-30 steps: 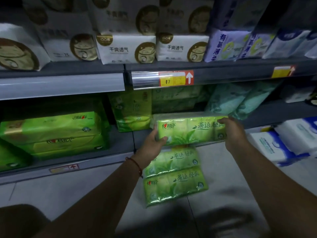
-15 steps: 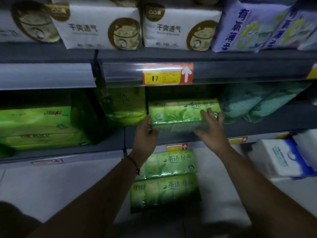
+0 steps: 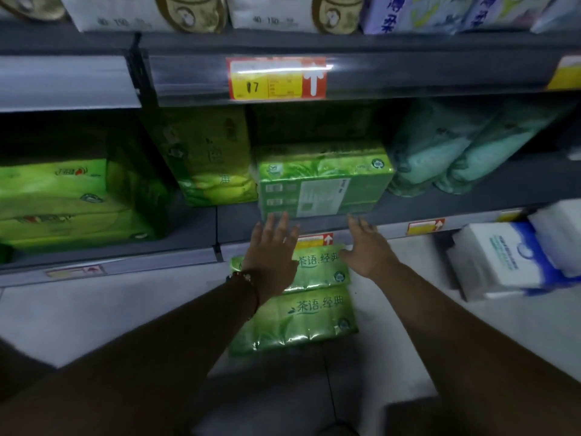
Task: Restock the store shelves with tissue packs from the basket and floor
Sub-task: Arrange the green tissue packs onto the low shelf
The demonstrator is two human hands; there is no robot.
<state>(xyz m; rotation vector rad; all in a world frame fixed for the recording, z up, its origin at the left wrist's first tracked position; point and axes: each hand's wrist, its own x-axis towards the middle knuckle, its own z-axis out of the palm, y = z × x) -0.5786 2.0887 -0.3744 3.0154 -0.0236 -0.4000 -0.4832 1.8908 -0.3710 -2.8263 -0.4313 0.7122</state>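
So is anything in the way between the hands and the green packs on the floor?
Nothing visible. Both hands, left hand and right hand, are open right above the green packs on the floor, with only air between.

The glossy green plastic tissue pack on the dark grey metal shelf shows leaf print above and a pale grey label panel on its front. Two bright green packs on the pale grey tiled floor carry white lettering and leaf motifs. The red-and-yellow price tag bears a white arrow; the white soft pack has blue trim.
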